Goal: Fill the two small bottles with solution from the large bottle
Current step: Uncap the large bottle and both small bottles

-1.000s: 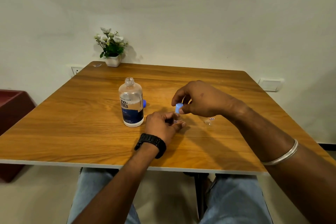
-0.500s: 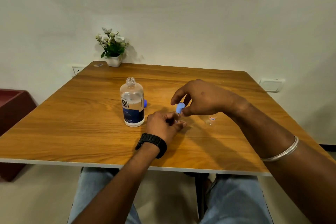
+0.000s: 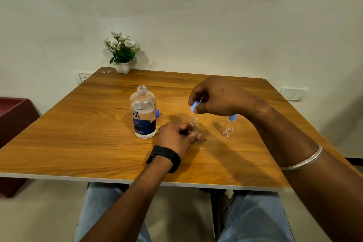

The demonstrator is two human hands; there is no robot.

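The large clear bottle (image 3: 143, 113) with a dark blue label stands uncapped on the wooden table (image 3: 78, 133); its blue cap (image 3: 157, 113) lies just behind it. My left hand (image 3: 176, 136) grips a small clear bottle (image 3: 193, 125), which stands open on the table. My right hand (image 3: 218, 97) hovers above it and pinches that bottle's light blue cap (image 3: 194, 107). A second small bottle (image 3: 228, 128) with a light blue cap on stands to the right, partly under my right wrist.
A white pot of artificial flowers (image 3: 122, 55) sits at the table's far left corner. A dark red piece of furniture (image 3: 13, 116) stands left of the table. My knees in jeans show below the near edge.
My right hand has lifted the light blue cap off the small bottle and raised it up and to the right. The second small bottle is now uncovered to view.
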